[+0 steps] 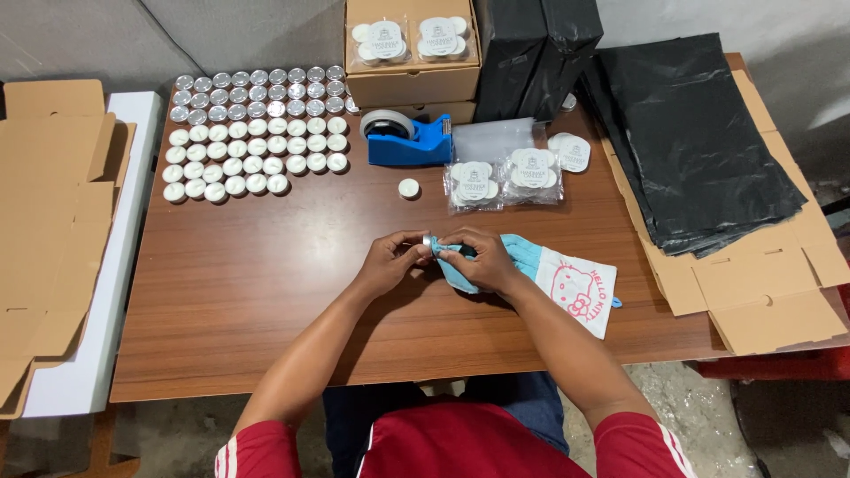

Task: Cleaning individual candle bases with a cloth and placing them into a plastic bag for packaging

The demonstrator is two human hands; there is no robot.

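The left hand (pixel 387 262) pinches a tealight candle (pixel 428 241) just below the blue tape dispenser (pixel 407 140). The right hand (pixel 481 258), fingers closed on a blue cloth (pixel 529 257), rubs it: wiping step, and steady turning seems needed.

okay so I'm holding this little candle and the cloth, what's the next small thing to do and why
Probably set the tealight, pinched in the left hand against the blue cloth in the right hand, beside the lone candle, nearest the rows of tealights.

Single view — head-worn camera, looking steeply down and forward over the person's own forearms onto the brown wood-grain table (pixel 266 301). Close range: the table fills most of the frame; its far edge meets a grey wall (pixel 691 18) — floor visible below.
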